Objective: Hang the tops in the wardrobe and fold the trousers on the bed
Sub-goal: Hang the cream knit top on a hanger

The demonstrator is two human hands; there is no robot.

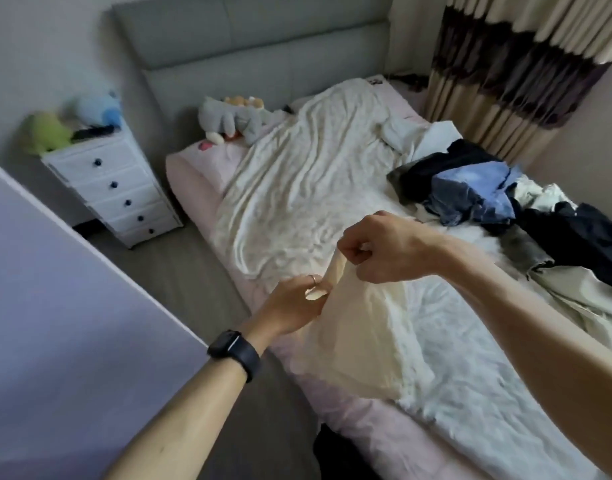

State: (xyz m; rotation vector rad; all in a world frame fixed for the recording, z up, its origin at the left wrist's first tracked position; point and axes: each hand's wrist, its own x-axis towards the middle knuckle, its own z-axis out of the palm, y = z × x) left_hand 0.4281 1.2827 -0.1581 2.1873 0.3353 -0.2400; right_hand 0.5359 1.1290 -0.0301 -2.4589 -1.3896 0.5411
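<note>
Cream garment (360,341), held over bed (193,174). Right hand (384,251) pinched its top corner; left hand (294,303) gripped its edge just below, fingers curled.

Clothes pile (498,195) crowding bed's (297,174) right.

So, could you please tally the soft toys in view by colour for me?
Green soft toy, on the chest of drawers: 1
Blue soft toy, on the chest of drawers: 1
Grey soft toy, on the bed: 1
Orange-tan soft toy, partly hidden behind the grey one: 1
Total: 4
</note>
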